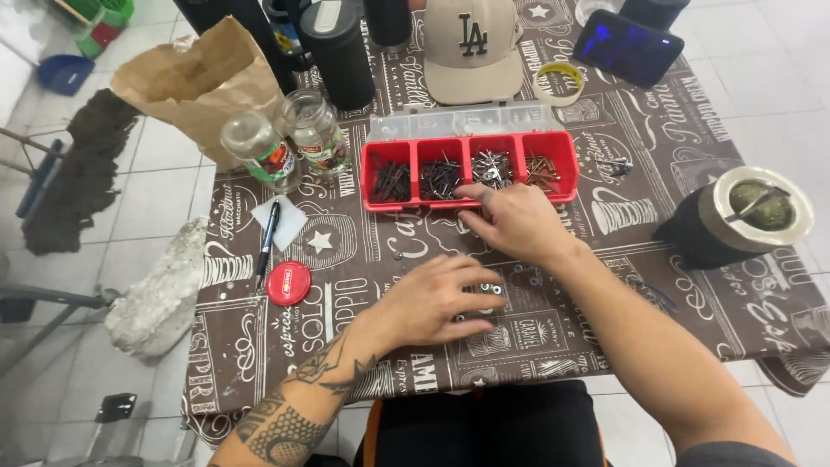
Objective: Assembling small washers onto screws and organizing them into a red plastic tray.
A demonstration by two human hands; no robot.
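We are resting our left hand [437, 303] flat on the table [259, 346], fingers spread over small loose screws [493, 290], gripping nothing. Our right hand [514, 220] is reaching to the front rim of the red compartment tray [467, 169] (four sections of fasteners); whether its fingertips are pinching anything, we cannot tell.

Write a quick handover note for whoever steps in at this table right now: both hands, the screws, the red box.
Left hand: flat on the tablecloth, fingers over a few loose washers; no grip visible.
Right hand: fingertips at the front edge of the red organizer box; whether it pinches anything cannot be told.
Box: lid open, four compartments, each holding screws or nails.
Done: most hardware sits in the compartments.
Left: loose pieces by the hands and a small pile of screws right of the box.
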